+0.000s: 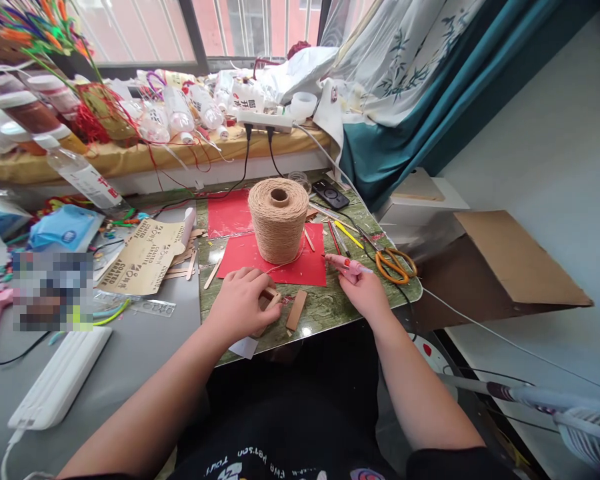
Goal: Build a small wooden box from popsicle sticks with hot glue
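Observation:
My left hand (243,297) rests at the table's front edge, its fingers curled over a small brown wooden piece (270,298) with a pale cord-like edge. Much of that piece is hidden under the fingers. My right hand (364,290) grips a slim pink pen-like tool (349,265), its dark tip pointing left; its exact kind does not show. Between and beyond both hands stands a large spool of jute twine (279,223), with a loose strand near its base. A flat brown wooden strip (297,311) lies just right of my left hand.
Red sheets (310,270) lie under the spool. Orange-handled scissors (396,265), a yellow pen (349,235) and a phone (331,195) are on the right. Sandpaper sheets (143,257) and a white power strip (63,377) are left. Bottles (83,173) crowd the sill side.

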A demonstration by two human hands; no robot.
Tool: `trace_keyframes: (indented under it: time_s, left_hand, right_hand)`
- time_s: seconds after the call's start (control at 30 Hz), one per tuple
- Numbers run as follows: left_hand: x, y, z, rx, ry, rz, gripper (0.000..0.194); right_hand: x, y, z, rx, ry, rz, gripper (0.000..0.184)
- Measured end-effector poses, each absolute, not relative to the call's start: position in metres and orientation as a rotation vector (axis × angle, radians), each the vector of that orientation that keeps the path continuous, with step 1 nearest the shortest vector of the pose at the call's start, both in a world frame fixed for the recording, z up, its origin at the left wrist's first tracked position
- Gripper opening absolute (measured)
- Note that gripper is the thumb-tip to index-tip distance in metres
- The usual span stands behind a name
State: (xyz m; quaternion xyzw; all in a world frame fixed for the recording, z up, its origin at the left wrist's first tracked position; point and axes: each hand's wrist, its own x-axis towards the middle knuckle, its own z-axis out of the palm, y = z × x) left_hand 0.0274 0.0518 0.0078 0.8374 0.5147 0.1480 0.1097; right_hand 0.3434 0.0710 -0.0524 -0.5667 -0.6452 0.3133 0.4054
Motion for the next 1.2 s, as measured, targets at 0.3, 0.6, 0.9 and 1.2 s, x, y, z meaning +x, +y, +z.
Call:
trace_keyframes:
  time_s: [0.3, 0.6, 0.9, 1.2]
  left_hand:
    - [0.027, 0.053, 0.006, 2.473, 1.508, 0.433, 0.018]
    - [0.028, 0.052, 0.004, 2.459, 1.505, 0.465, 0.015]
    - [0.028, 0.052, 0.006, 2.461, 1.514, 0.448, 0.014]
    - [0.028, 0.051, 0.005, 2.453, 1.500, 0.455, 0.014]
  right_hand:
    - [0.309, 0.016, -0.066, -1.146, -1.347, 1.481, 0.047]
    - [0.300, 0.015, -0.081, -1.086, -1.486, 1.467, 0.040]
    - [0.301, 0.014, -0.090, -1.119, -1.577, 1.415, 0.038]
    - [0.298, 0.015, -0.085, -1.095, -1.531, 1.460, 0.043]
